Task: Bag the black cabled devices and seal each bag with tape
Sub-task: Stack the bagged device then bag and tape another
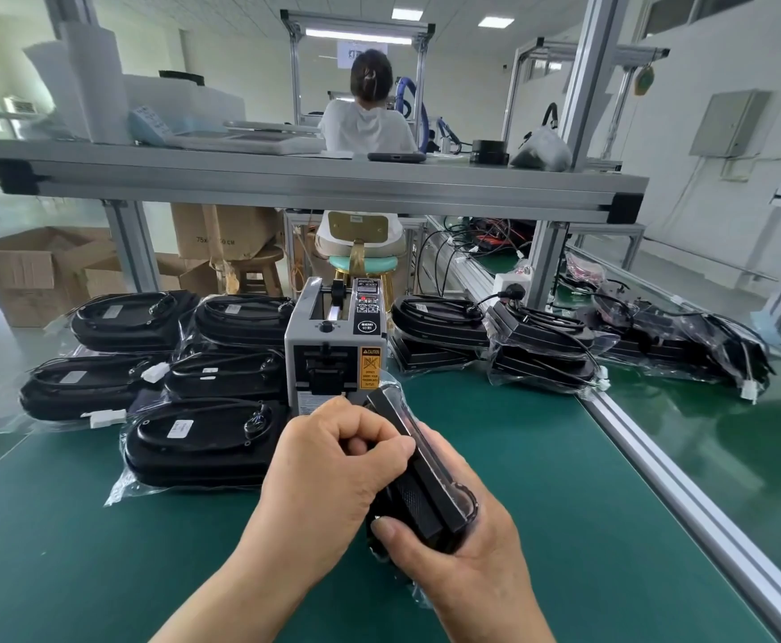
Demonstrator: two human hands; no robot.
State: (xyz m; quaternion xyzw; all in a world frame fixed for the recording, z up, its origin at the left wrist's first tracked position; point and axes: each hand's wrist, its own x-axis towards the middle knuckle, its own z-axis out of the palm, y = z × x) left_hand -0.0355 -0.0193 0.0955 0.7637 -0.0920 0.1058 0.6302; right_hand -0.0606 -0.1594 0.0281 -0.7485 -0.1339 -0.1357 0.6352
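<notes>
Factory bench mat (588, 480) green; left hand (323, 471) and right hand (472, 559) both grasp bagged device (421, 494).

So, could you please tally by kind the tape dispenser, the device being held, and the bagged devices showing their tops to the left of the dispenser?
tape dispenser: 1
held device, gripped by left hand and right hand: 1
bagged devices left of the dispenser, tops showing: 5
Total: 7
</notes>
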